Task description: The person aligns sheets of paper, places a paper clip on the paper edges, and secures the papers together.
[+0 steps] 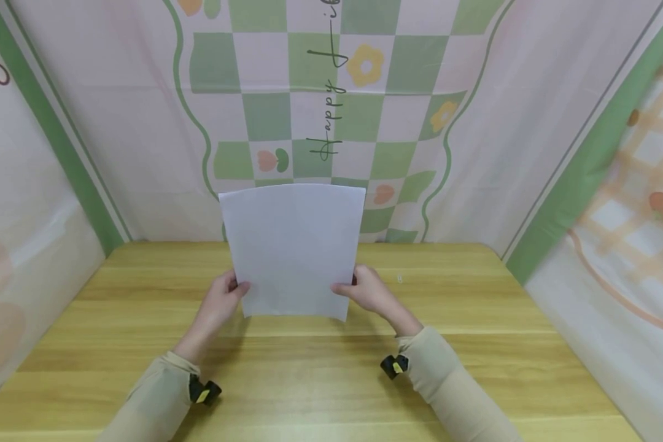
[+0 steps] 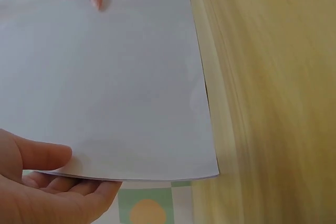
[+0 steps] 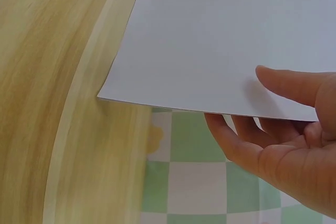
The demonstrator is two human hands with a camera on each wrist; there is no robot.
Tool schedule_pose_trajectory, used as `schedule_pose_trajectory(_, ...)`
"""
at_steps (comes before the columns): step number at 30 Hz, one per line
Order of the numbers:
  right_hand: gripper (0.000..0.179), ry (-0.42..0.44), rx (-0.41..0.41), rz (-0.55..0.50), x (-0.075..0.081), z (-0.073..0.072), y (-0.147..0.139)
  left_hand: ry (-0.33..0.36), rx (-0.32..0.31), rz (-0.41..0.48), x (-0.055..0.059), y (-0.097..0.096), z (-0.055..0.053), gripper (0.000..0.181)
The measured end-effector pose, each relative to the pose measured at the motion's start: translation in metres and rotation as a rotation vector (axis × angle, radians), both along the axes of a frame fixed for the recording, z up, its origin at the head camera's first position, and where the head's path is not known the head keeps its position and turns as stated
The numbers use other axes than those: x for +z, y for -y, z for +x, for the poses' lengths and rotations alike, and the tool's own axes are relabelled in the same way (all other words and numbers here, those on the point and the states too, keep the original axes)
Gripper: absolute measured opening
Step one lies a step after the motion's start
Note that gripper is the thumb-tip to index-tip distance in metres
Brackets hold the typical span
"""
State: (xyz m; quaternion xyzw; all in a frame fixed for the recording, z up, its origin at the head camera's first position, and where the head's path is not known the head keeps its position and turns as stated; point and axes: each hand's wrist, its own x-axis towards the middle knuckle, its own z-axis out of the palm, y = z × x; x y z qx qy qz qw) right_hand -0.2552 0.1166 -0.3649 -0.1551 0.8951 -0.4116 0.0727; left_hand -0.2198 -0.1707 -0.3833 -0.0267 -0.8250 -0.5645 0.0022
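I hold a white paper (image 1: 293, 248) up in front of me with both hands, its broad face turned towards me and its lower edge nearest me, over the middle of the counter (image 1: 309, 380). My left hand (image 1: 221, 298) grips its left edge low down, the thumb laid over the front face and the other fingers bent behind. My right hand (image 1: 371, 290) holds the opposite edge at about the same height, thumb in front, fingers behind. The hands are well apart, with the width of the page between them. The top edge bows gently upward, and the bottom right corner dips a little. Whether it is one sheet or several, I cannot tell, nor whether the lower edge touches the wood. To the right of my right hand, near it, a tiny clear piece (image 1: 399, 279) lies on the counter, too small to make out. I wear beige sleeves (image 1: 155, 393), with a small black device (image 1: 204, 391) at my left wrist and a matching black unit (image 1: 394, 366) at my right. Behind the counter hangs a pale curtain (image 1: 138, 98) with green and white checks, flowers and the word "Happy" running sideways.
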Motion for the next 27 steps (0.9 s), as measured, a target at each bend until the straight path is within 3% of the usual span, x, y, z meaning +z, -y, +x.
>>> schedule_pose_trajectory(5,0.040,-0.031,-0.018,-0.066,0.002,0.000,0.001,-0.031,0.004,0.019,0.002,0.000,-0.002,0.041)
schedule_pose_trajectory(11,0.037,-0.094,-0.037,-0.085,0.003,-0.003,0.002,-0.061,-0.001,-0.004,0.005,0.002,-0.003,0.041)
schedule_pose_trajectory(27,0.038,-0.115,-0.052,-0.102,0.009,-0.002,0.003,-0.097,0.019,-0.003,0.014,0.000,0.002,0.041)
